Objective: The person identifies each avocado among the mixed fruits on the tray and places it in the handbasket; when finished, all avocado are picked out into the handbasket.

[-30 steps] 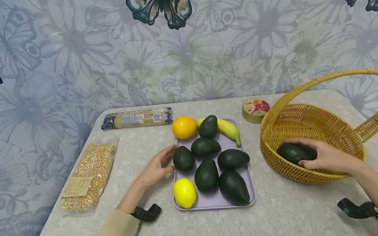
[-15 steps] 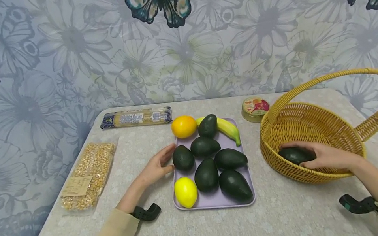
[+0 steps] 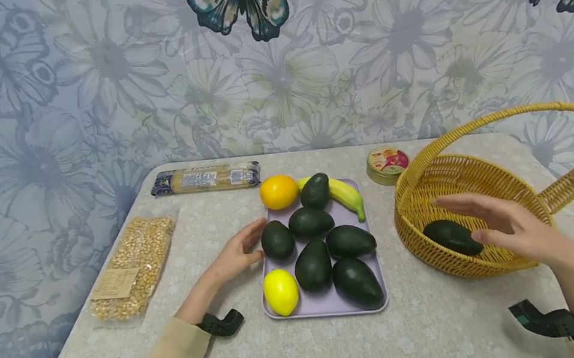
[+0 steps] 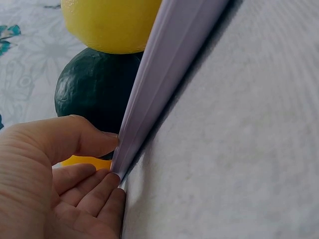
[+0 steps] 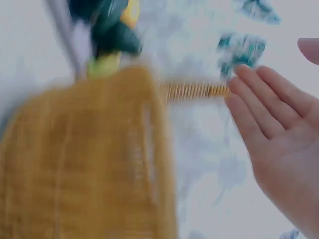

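A dark green avocado (image 3: 453, 237) lies in the yellow wicker basket (image 3: 486, 267) on the right. Just above it is my right hand (image 3: 511, 228), its fingers extended and holding nothing; the right wrist view also has the fingers straight beside the blurred basket. At the left rim of the lilac tray (image 3: 310, 315), my left hand (image 3: 234, 258) rests with relaxed fingers, thumb and fingertips against the edge in the left wrist view. Several avocados (image 3: 313, 266) fill the tray, along with a yellow lemon (image 3: 281, 292), an orange (image 3: 278, 192) and a banana (image 3: 346, 198).
A bag of corn kernels (image 3: 136, 259) lies at the left of the table. Along the back are a pack of pasta (image 3: 205, 179) and a round tin (image 3: 387, 164). The basket's tall handle (image 3: 507, 112) arches over its opening.
My right hand has let go of the avocado in the basket and lifted off it, its fingers spreading. On the tray, the right-hand avocados and the lemon shifted slightly. My left hand stayed put.
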Tool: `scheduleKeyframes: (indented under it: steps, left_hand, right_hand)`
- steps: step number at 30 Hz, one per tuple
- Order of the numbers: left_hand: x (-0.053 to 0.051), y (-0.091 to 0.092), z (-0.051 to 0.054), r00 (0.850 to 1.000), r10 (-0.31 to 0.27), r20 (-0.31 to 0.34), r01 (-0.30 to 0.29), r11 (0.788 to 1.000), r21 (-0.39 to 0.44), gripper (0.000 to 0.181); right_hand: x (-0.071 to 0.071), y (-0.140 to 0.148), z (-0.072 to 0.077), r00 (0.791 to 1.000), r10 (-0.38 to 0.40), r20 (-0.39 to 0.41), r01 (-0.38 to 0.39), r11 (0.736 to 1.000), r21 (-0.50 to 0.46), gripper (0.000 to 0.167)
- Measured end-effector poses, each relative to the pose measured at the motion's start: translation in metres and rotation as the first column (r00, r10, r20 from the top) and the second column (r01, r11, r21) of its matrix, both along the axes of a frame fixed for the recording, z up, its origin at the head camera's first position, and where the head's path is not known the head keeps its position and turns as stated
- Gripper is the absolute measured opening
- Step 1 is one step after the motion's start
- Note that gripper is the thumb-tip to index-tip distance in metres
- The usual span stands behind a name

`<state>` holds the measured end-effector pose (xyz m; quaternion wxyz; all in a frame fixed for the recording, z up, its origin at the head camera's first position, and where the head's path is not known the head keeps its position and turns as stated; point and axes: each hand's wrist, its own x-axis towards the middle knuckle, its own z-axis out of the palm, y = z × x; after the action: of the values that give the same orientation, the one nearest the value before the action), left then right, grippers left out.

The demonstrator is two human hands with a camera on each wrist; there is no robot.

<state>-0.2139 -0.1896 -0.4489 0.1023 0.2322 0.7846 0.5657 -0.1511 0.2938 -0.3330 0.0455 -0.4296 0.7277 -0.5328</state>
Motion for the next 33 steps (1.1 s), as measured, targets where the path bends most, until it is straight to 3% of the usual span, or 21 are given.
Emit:
scheduleKeyframes:
  steps: [3, 5, 9, 14, 20, 33]
  left_hand:
    - [0.000, -0.001, 0.002, 1.000, 0.003, -0.004, -0.003, 1.000, -0.003, 0.071]
    - [-0.001, 0.000, 0.003, 1.000, -0.001, -0.010, 0.001, 1.000, -0.001, 0.071]
    - [-0.001, 0.000, 0.003, 1.000, -0.010, -0.020, 0.010, 1.000, 0.009, 0.070]
    - [-0.002, 0.000, 0.002, 1.000, -0.007, -0.022, 0.007, 1.000, 0.008, 0.070]
    - [0.000, 0.000, 0.002, 1.000, -0.015, -0.024, 0.015, 1.000, 0.013, 0.070]
    - [0.002, 0.000, 0.002, 1.000, -0.006, -0.011, 0.006, 1.000, 0.005, 0.069]
  right_hand:
    - [0.000, -0.030, 0.002, 0.997, 0.030, -0.075, -0.039, 0.991, -0.127, 0.056]
    - [-0.002, -0.051, 0.001, 0.997, -0.025, -0.078, 0.015, 0.992, -0.125, 0.057]
    - [-0.013, -0.088, -0.014, 0.993, -0.114, 0.028, 0.116, 0.991, -0.062, 0.057]
    - [-0.035, -0.117, -0.045, 0.971, -0.181, 0.157, 0.182, 0.983, 0.008, 0.053]
    - [-0.045, -0.130, -0.071, 0.937, -0.282, 0.205, 0.260, 0.957, 0.130, 0.057]
    - [-0.049, -0.133, -0.096, 0.918, -0.363, 0.162, 0.332, 0.924, 0.189, 0.062]
